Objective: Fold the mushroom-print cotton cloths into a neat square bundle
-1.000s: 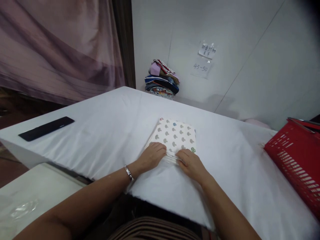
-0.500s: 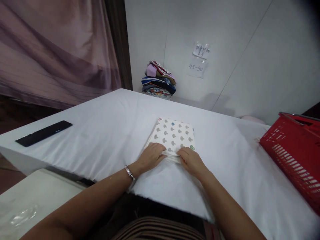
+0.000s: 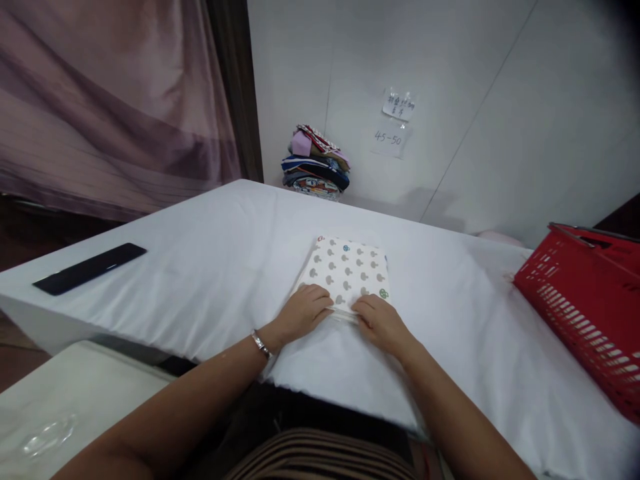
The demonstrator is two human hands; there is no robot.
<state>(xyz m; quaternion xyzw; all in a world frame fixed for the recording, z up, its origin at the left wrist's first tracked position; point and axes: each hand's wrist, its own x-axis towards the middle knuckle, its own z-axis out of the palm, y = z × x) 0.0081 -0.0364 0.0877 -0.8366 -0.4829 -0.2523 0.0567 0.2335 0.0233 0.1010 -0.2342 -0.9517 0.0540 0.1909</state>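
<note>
A folded white cloth printed with grey mushroom-like shapes, plus a few coloured ones, lies flat on the white-covered table in front of me. My left hand grips its near left corner, fingers on top and the thumb tucked low at the edge. At the near right corner, my right hand does the same with curled fingers. Between the two hands the stacked layers of the near edge show. The undersides of both hands are hidden.
A red plastic basket stands at the right. On the left lies a flat black object. Folded garments are piled beyond the far edge, by the wall. A pale surface with a clear plastic piece sits at the lower left.
Both hands stay at the cloth's near corners; the near edge looks slightly flatter and more pressed together. The view has shifted a little.
</note>
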